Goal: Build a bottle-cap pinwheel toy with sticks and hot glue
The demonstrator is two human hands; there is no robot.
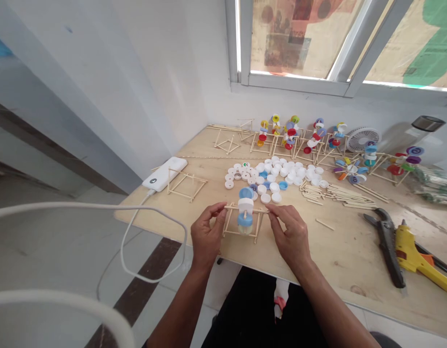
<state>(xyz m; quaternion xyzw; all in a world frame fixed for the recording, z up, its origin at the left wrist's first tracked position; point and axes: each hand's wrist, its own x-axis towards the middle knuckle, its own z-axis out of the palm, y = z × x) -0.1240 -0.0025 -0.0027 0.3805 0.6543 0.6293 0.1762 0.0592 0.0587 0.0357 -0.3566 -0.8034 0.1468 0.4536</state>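
Observation:
A wheel of blue and white bottle caps is mounted on a thin wooden stick that runs crosswise. My left hand pinches the left end of this stick between thumb and fingers. At its right end, my right hand pinches it the same way. Below and around the wheel stands a small frame of wooden sticks near the table's front edge. The stick lies at the level of the frame's top; whether it rests there is hidden by my fingertips.
Loose white and blue caps and wooden sticks lie beyond my hands. Finished cap wheels line the wall. A cutter and a yellow glue gun lie right; a power bank and stick frame sit left.

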